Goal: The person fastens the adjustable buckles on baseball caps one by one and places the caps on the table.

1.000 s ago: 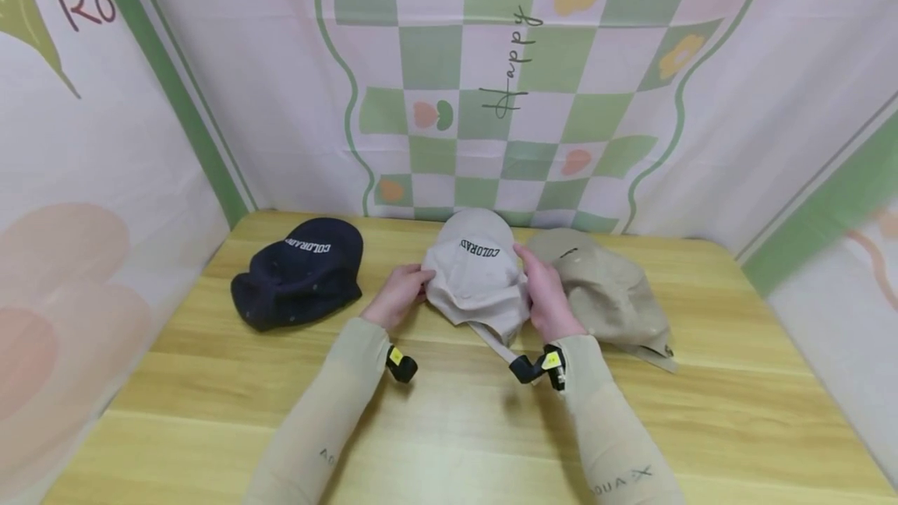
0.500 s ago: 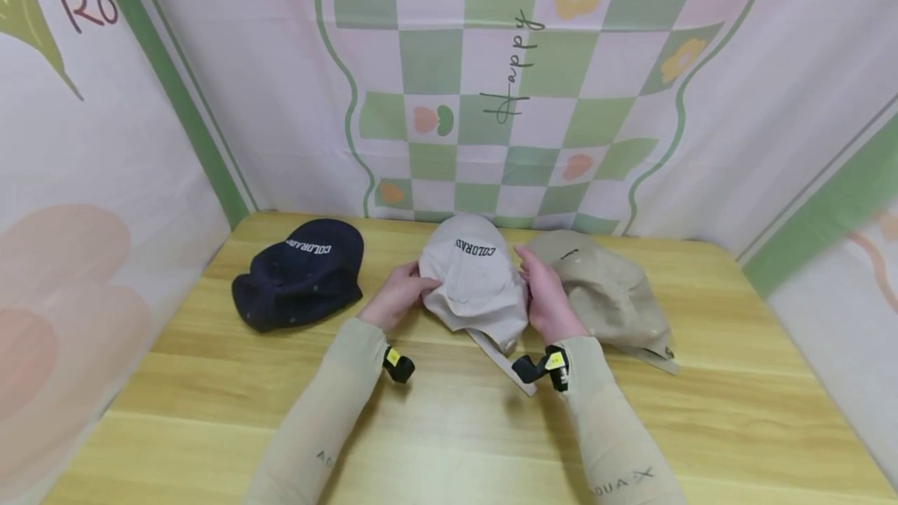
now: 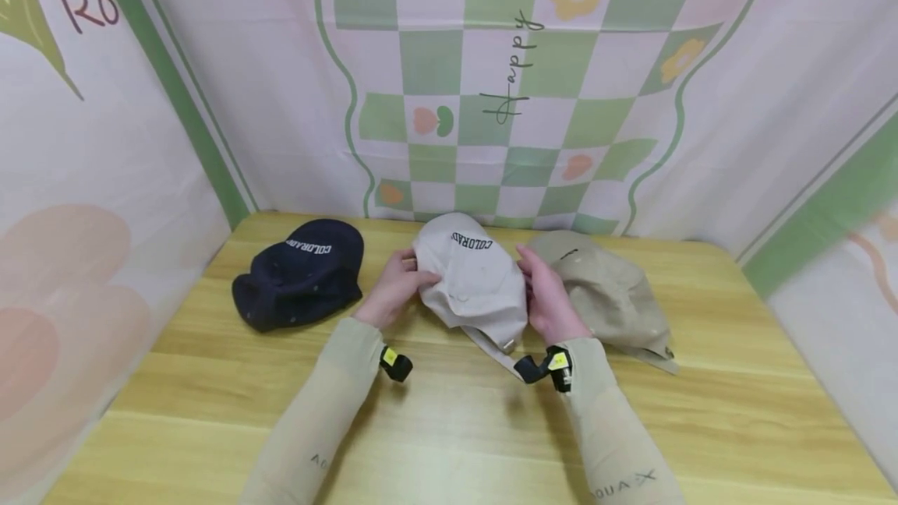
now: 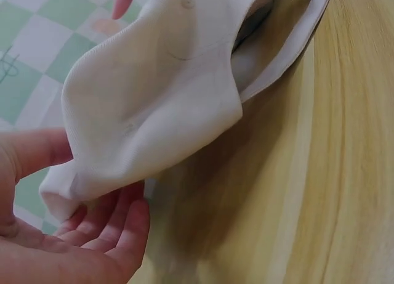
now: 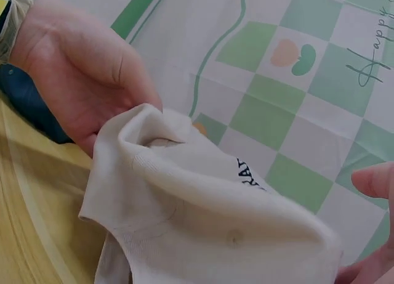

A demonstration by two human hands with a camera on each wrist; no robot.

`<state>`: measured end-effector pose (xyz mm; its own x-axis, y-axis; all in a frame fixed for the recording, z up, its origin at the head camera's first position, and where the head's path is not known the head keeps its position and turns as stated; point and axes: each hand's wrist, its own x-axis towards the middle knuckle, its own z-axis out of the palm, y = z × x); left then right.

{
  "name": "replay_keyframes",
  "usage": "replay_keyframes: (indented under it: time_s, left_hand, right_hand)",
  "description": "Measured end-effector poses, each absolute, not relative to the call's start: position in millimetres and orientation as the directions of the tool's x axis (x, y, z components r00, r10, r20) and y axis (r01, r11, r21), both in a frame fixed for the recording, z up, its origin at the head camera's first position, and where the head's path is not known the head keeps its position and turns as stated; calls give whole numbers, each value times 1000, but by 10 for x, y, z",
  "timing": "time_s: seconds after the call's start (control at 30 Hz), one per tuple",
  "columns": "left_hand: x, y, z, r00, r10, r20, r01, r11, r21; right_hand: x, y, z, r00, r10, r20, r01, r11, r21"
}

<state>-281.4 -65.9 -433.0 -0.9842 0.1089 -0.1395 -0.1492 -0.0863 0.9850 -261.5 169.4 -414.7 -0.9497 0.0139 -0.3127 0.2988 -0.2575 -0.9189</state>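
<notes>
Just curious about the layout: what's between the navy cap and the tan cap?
The head view shows, from the navy cap to the tan cap: the left hand, the pale cap, then the right hand.

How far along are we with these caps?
The navy cap and beige cap look done: both lie on the table, neither held. The white cap, between them, is in hand: the left hand pinches its edge, the right hand touches its other side. Probably left: settling the white cap and letting go. Whether the others need more, I can't tell.
</notes>
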Motion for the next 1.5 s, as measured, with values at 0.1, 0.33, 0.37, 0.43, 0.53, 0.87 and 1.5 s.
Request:
replay_keyframes:
  time_s: [0.1,0.33,0.37,0.43,0.53,0.87,1.5]
  left_hand:
    - [-2802,-655,-4306,-987,100,-122,-131,-91,987]
    - [-2761,-643,-4199,-993,69,-91,-93,-28,995]
    - [-2758,-640,-4184,-994,62,-90,-91,-23,996]
    - [-2755,-637,-4159,-996,47,-81,-81,-12,997]
    - [-2747,-638,-4135,-997,36,-72,-72,-1,997]
    - [-2737,-665,-4112,-997,58,-42,-43,-15,999]
    - [-2724,-838,-4089,-995,66,-70,-67,51,996]
  right_hand:
    - [-2620,1706,-4148,-949,-7,-316,306,-274,-912]
    - [-2624,1727,-4128,-945,-31,-324,316,-327,-891]
    - [-2626,1730,-4125,-945,-31,-327,318,-335,-887]
    - [-2628,1730,-4121,-943,-27,-332,319,-366,-874]
    - [-2621,1733,-4114,-939,-45,-340,328,-402,-855]
    - [-2579,1717,-4119,-939,-91,-332,340,-409,-847]
    - [-2540,1684,-4114,-956,-68,-286,291,-365,-884]
